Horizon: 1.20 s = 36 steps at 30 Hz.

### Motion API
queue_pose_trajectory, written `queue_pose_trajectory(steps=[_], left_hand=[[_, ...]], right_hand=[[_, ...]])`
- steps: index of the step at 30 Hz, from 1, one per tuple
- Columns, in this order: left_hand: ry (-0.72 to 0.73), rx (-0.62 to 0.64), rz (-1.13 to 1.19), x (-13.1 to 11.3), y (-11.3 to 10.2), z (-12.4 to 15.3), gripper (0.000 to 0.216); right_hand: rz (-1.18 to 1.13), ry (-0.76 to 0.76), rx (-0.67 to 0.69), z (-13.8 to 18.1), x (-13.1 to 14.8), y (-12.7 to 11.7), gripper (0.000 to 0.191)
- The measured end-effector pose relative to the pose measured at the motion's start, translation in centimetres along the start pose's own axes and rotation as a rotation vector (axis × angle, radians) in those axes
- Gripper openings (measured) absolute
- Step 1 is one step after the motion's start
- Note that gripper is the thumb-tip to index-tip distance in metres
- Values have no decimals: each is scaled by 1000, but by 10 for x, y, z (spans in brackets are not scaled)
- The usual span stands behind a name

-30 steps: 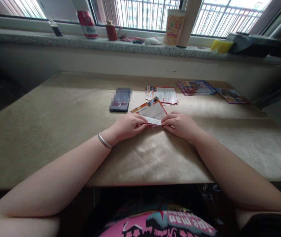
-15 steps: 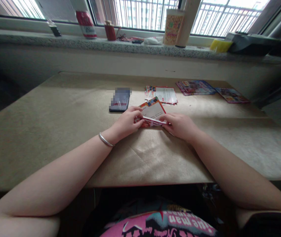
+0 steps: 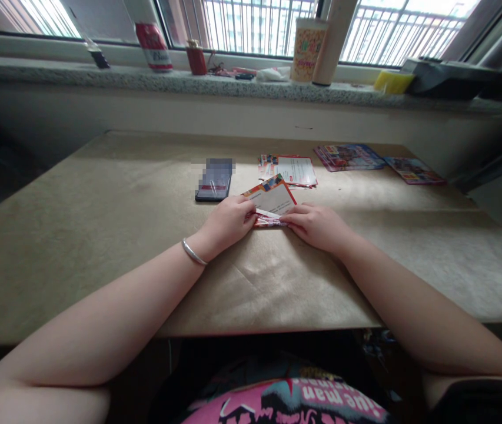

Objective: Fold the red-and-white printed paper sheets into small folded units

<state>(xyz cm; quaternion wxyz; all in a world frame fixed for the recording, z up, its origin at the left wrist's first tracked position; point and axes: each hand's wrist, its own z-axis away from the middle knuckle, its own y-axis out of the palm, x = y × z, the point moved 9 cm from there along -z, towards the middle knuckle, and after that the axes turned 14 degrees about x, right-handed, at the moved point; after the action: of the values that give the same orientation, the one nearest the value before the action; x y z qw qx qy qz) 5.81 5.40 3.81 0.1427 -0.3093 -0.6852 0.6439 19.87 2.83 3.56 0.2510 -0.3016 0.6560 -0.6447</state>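
Observation:
A printed paper card with a white text panel and a red-orange border lies on the table between my hands. Its near edge is folded up and over, with a pink-and-white strip of the other side showing. My left hand, a silver bangle at its wrist, has its fingers closed on the left end of the fold. At the right end, the fingers of my right hand press the fold against the table. My thumbs are partly hidden.
Beyond the card lies a pile of similar cards. A phone rests left of it. More colourful cards are spread at the back right, with another pile beside them. A can, bottle and cup stand on the windowsill.
The folded near edge has been pressed down flatter onto the card. My left hand has moved slightly right along it, and my right fingers have shifted slightly left.

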Motion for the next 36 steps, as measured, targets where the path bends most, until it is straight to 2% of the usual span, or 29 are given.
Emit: queue_pose_trajectory(steps=[7,13,22,26,30,36], left_hand=[[-11,20,-95,-2,1,-3,16],[-24,15,-131,-2,1,-3,19],[-68,8,-141,3,0,-4,17],[34,-43,-68,-3,-5,3,21],[175,23,-54,-15,-4,10,25],[215,84,-99,-15,3,13,29]], right_hand=[[-20,29,27,-3,-4,6,32],[-90,-3,-13,-2,-2,3,32],[-46,-5,-75,0,-3,1,26],[-27,3,-57,-1,-3,3,27],[-35,20,-47,-2,-4,2,28],[-47,65,-31,-3,-7,2,28]])
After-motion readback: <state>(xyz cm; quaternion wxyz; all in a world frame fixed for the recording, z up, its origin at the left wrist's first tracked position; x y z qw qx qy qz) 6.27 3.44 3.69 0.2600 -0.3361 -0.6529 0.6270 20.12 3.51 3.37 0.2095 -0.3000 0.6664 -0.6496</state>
